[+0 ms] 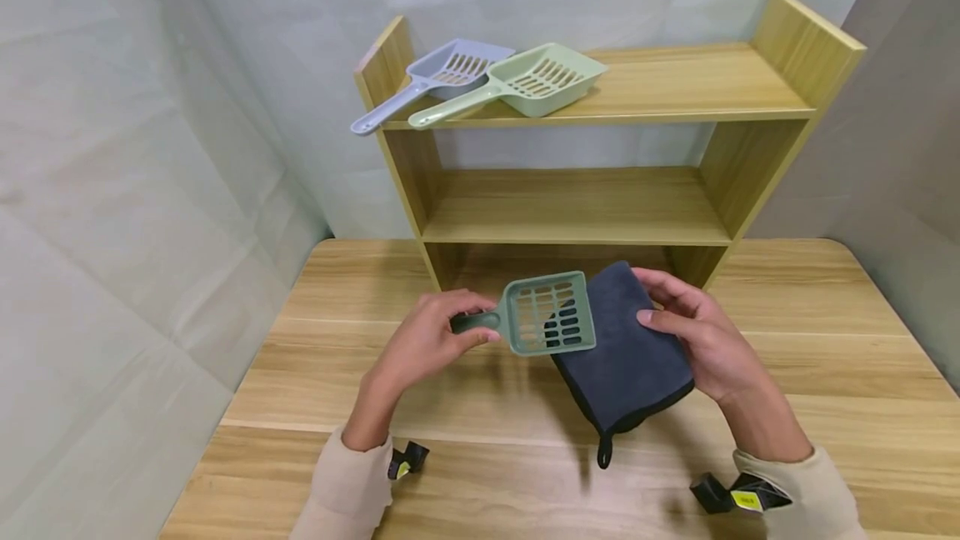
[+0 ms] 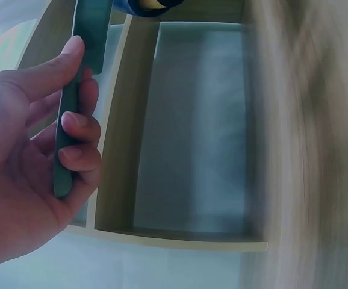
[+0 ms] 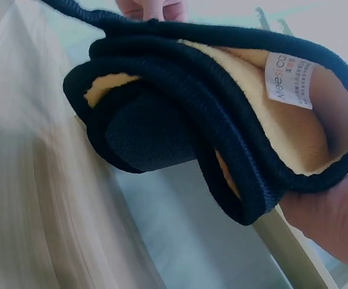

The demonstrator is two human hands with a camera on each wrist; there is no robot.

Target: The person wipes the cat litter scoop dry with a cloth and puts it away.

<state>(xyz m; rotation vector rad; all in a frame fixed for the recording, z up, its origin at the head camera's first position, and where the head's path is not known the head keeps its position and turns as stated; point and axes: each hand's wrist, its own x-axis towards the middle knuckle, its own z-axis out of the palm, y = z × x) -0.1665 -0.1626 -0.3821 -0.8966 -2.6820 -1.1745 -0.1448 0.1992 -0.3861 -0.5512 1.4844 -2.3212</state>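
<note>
My left hand (image 1: 438, 332) grips a dark green slotted litter scoop (image 1: 550, 313) by its handle, fingers curled round it in the left wrist view. The scoop's slotted pan points right and overlaps a folded dark navy cloth (image 1: 637, 348) in the head view. My right hand (image 1: 708, 336) holds that cloth by its right side, thumb on top and fingers behind. In the right wrist view the folds of the cloth show a tan inner face, a black edging and a white label (image 3: 289, 79). A small hanging loop (image 1: 604, 450) dangles from its lower corner.
A wooden shelf unit (image 1: 577, 227) stands at the back of the wooden table (image 1: 300, 407). On its top board lie a lavender litter scoop (image 1: 450, 73) and a light green one (image 1: 543, 83), handles jutting over the front edge. Pale sheeting (image 1: 135, 190) hangs behind and to the left.
</note>
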